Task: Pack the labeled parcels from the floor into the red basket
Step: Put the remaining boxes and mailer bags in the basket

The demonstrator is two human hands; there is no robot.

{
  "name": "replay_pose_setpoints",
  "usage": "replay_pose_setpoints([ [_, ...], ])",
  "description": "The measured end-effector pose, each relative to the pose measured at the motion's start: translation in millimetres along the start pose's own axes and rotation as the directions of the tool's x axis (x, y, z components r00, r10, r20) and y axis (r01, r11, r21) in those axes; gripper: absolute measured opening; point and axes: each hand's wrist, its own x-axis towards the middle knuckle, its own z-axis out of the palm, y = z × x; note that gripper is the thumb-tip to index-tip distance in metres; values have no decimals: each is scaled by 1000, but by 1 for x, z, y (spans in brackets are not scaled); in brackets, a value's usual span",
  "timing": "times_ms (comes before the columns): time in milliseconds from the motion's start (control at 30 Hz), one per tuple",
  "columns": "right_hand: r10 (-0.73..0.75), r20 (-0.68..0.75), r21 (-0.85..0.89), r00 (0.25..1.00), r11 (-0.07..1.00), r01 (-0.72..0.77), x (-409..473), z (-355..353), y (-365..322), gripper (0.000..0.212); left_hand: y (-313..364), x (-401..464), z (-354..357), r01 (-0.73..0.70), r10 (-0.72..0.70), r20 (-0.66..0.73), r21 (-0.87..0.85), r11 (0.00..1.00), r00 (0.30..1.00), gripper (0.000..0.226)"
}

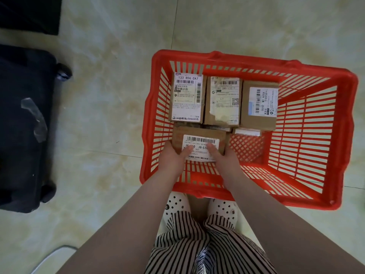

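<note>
A red slatted basket [320, 135] stands on the tiled floor in front of my feet. Along its far side lie three labeled cardboard parcels side by side: left parcel [186, 98], middle parcel [224, 100], right parcel [259, 105]. Edges of other parcels show beneath them. At the basket's near left, both hands grip a fourth labeled parcel [199, 138]. My left hand [173, 157] holds its left side, my right hand [223, 157] its right side, thumbs pressed on the white label.
A black wheeled suitcase [23, 125] lies on the floor to the left. My white perforated shoes [223, 207] and striped trousers are just below the basket's near rim. A pale curved object [53, 258] sits at the bottom left. The basket's right half shows bare mesh floor.
</note>
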Motion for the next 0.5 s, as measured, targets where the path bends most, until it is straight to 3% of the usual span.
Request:
replay_pose_setpoints([
  [333,-28,-7,-23,1000,999,28,3,-9,0,37,7,-3,7,-6,6,1,92,996,1000,55],
  [500,-77,-53,-140,996,988,69,-2,-11,-4,50,13,-7,9,-20,35,-65,219,976,997,60],
])
